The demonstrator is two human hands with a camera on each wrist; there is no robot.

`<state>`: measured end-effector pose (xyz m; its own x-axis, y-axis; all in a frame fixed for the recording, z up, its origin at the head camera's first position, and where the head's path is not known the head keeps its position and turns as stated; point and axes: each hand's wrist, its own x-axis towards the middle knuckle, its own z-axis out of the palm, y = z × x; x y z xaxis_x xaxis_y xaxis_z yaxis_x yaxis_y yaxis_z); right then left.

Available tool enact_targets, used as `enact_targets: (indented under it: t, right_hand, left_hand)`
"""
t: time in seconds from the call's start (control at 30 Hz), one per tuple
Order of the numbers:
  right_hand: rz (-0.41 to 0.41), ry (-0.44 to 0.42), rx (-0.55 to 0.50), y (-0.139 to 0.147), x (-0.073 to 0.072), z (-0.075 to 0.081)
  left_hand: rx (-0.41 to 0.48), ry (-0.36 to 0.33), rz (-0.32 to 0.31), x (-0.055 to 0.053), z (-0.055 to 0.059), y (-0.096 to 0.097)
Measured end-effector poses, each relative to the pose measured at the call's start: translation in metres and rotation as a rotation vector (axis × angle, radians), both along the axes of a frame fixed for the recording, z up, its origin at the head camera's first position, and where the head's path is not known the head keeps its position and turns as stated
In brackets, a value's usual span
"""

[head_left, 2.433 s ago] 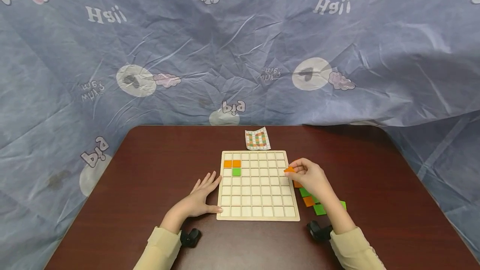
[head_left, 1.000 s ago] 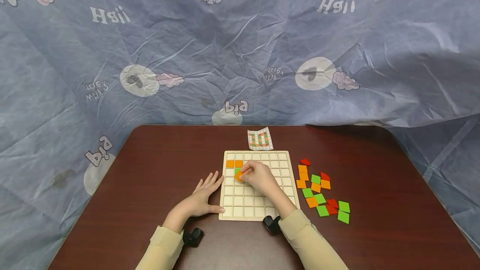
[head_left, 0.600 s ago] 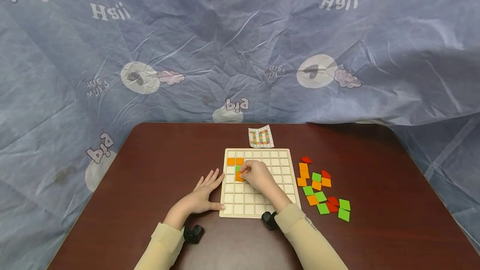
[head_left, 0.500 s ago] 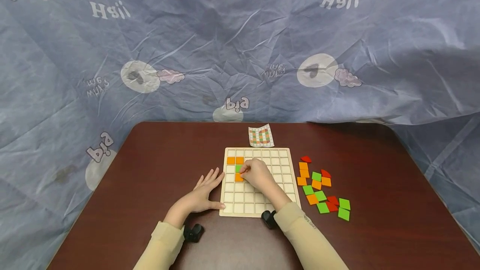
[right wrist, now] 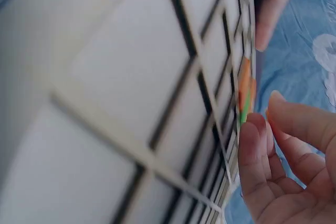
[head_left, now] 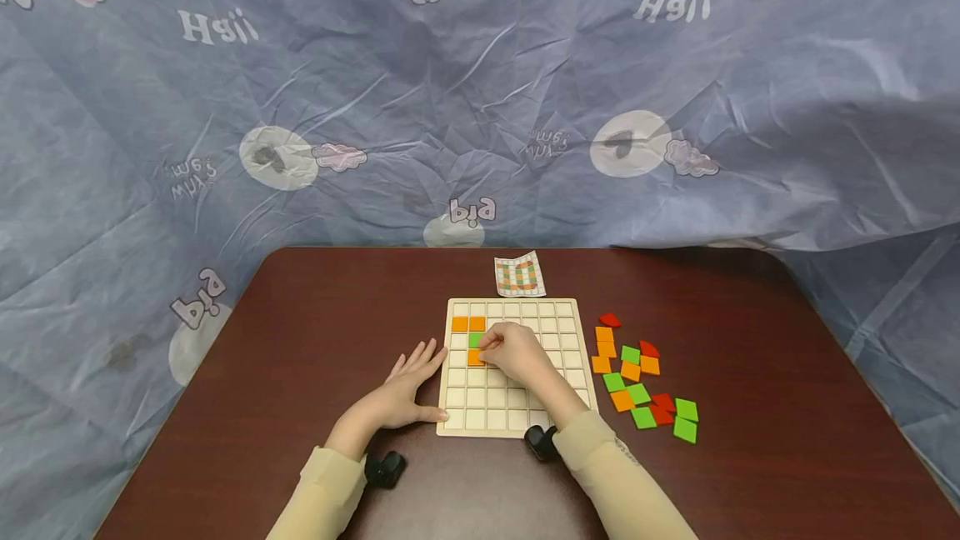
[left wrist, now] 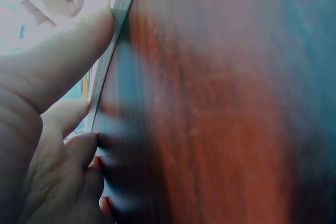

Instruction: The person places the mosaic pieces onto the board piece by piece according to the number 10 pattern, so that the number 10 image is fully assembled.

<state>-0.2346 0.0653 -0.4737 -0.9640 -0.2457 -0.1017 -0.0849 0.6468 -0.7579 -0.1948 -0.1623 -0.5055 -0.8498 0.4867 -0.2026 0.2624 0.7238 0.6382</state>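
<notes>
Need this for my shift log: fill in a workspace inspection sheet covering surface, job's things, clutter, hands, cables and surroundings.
Surface: dark wooden table, glossy at the near side.
Job's things: pale grid board with two orange tiles and a green tile in its cells; a lower orange tile at the cell below the green. Loose tiles lie right of the board, a pattern card beyond it.
Clutter: nothing seen.
Hands: left hand touches the board's left edge, fingers spread; right hand has fingertips at the lower orange tile, grip unclear.
Cables: nothing seen.
Surroundings: wrinkled blue printed cloth behind the table and at its sides.
</notes>
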Motion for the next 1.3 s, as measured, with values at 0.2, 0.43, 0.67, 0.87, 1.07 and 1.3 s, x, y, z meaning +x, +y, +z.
enact_targets:
  t: [0.2, 0.43, 0.67, 0.87, 1.07, 1.3]
  right_hand:
    - [-0.055, -0.066, -0.114, 0.024, 0.002, 0.012]
    - [-0.102, -0.103, -0.213, 0.065, 0.004, 0.027]
    - [-0.159, -0.084, -0.198, 0.113, 0.013, 0.034]
    - [-0.204, -0.098, -0.140, 0.157, 0.026, 0.030]
    - [-0.229, -0.113, -0.107, 0.195, 0.042, 0.018]
    - [-0.234, -0.123, -0.064, 0.229, 0.059, 0.009]
  left_hand:
    - [-0.011, -0.011, 0.006, 0.001, 0.000, 0.000]
    - [0.004, -0.009, -0.003, 0.001, -0.001, 0.000]
    - [0.002, -0.006, -0.009, 0.001, -0.001, 0.000]
    - [0.001, -0.008, -0.004, 0.002, -0.001, 0.000]
    - [0.008, -0.014, -0.004, 0.003, -0.001, -0.001]
    - [0.007, -0.005, -0.019, 0.001, -0.002, 0.000]
